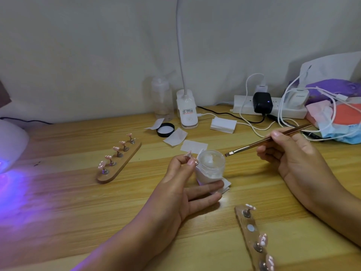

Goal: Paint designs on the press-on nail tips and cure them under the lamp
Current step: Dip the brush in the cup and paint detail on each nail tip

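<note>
Press-on nail tip [189,155], small, pale pink and glossy, pinched between thumb and index fingertip of the left hand [185,184], held up off the table just left of the jar. Stand under it or not: can't tell, too blurry. Other left fingers stretched out straight, lying along the near side of the crumpled white wipe [203,177] wrapped round the jar.

Right hand [293,153] curled round a thin rose-gold metal brush [269,140], pen-style grip, handle angled up toward the far right. Dark flat bristles [227,154] right at the right rim of the small round clear jar [212,165], lid off, cloudy white gel inside. Touching the rim or just beside it, honestly can't tell.

Over on the left, long rounded wooden strip [124,162] with five pink tips standing on little metal pegs. Second wooden strip [249,238] near right, by the right forearm: one tip at the far end, then a bare round silver spot, then two more pink tips. At the far left edge, white domed curing lamp [11,145] throwing purple light across the pale wood-grain table [78,212].

Beyond the jar: round black lid [165,130], loose flat white wipe squares [193,146], white clip-on lamp with a bendy neck [187,112], frosted plastic bottle [162,98], white power strip [244,106] with a black adapter [262,102] and tangled white cables.
</note>
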Demonstrator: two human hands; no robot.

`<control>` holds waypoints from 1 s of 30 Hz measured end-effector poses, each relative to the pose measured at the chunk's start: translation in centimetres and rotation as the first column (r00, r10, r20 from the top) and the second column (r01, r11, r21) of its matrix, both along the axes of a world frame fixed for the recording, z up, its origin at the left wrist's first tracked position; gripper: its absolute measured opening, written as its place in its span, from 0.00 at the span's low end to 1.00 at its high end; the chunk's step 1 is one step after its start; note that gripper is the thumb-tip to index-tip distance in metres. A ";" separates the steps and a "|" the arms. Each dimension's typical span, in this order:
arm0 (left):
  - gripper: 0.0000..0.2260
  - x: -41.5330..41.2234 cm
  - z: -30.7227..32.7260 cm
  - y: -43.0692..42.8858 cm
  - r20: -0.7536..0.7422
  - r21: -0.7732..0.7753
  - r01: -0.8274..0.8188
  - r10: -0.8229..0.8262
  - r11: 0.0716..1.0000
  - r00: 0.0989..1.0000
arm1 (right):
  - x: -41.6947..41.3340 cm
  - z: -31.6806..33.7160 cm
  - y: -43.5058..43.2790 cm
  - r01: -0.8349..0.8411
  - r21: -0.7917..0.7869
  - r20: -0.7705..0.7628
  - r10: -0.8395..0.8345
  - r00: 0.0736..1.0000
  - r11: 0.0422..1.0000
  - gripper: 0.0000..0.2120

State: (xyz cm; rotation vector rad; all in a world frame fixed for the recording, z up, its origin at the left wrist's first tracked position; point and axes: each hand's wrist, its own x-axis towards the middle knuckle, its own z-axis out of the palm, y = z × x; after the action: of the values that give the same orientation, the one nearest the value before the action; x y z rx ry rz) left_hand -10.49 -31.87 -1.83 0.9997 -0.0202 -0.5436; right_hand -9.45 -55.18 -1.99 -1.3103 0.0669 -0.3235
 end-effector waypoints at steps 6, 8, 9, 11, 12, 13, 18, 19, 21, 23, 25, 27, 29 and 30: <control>0.03 -2.3 -0.7 -0.6 0.421 0.327 -0.344 0.190 0.880 0.887 | -0.4 0.3 -0.2 -0.022 0.114 0.071 0.014 0.997 0.993 0.12; 0.04 -2.8 -0.7 -0.6 0.457 0.346 -0.281 0.100 0.895 0.884 | -0.4 0.3 -0.2 -0.054 0.118 0.066 0.046 0.997 0.992 0.12; 0.05 -3.0 -0.7 -0.7 0.449 0.364 -0.208 0.025 0.908 0.893 | -0.5 0.4 -0.1 -0.078 0.122 0.063 0.071 0.996 0.989 0.11; 0.03 -3.1 -0.4 -0.8 0.407 0.364 -0.078 -0.083 0.928 0.910 | -0.6 0.5 0.0 -0.120 0.138 0.054 0.113 0.992 0.983 0.09; 0.01 -3.0 -0.4 -0.8 0.397 0.360 -0.046 -0.109 0.932 0.911 | -0.7 0.5 0.1 -0.135 0.143 0.050 0.129 0.990 0.980 0.09; 0.02 -2.9 -0.4 -0.8 0.402 0.365 -0.040 -0.119 0.930 0.908 | -0.7 0.5 0.1 -0.147 0.142 0.046 0.142 0.989 0.979 0.09; 0.03 -2.5 -0.7 -0.4 0.444 0.389 -0.088 -0.103 0.917 0.890 | -0.9 0.5 0.5 -0.199 0.089 0.049 0.195 0.980 0.976 0.10; 0.04 -2.5 -0.8 -0.4 0.446 0.394 -0.094 -0.101 0.914 0.889 | -1.0 0.6 0.5 -0.212 0.070 0.049 0.209 0.977 0.975 0.10; 0.06 -2.5 -0.8 -0.4 0.449 0.410 -0.091 -0.114 0.908 0.886 | -1.1 0.6 0.6 -0.242 0.043 0.053 0.239 0.969 0.969 0.10; 0.04 -2.5 -0.7 -0.5 0.446 0.412 -0.085 -0.120 0.907 0.887 | -1.2 0.7 0.6 -0.267 0.040 0.054 0.265 0.963 0.963 0.10; 0.02 -2.5 -0.7 -0.5 0.448 0.418 -0.085 -0.124 0.904 0.886 | -1.2 0.7 0.7 -0.292 0.032 0.050 0.290 0.956 0.956 0.10; 0.01 -2.5 -0.6 -0.5 0.446 0.419 -0.080 -0.128 0.905 0.886 | -1.4 0.7 0.8 -0.308 0.019 0.050 0.307 0.950 0.951 0.10; 0.01 -2.5 -0.6 -0.5 0.447 0.420 -0.075 -0.133 0.905 0.885 | -1.4 0.8 0.8 -0.313 0.008 0.045 0.312 0.949 0.950 0.10; 0.01 -2.5 -0.6 -0.4 0.447 0.421 -0.074 -0.136 0.904 0.884 | -1.5 0.7 0.8 -0.314 -0.001 0.041 0.314 0.948 0.949 0.10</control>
State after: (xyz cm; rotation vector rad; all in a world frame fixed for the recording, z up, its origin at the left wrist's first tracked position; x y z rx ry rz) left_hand -13.03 -32.31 -2.40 1.5520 -0.3652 -0.3261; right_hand -10.90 -54.41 -1.25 -1.2850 -0.1753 -0.0772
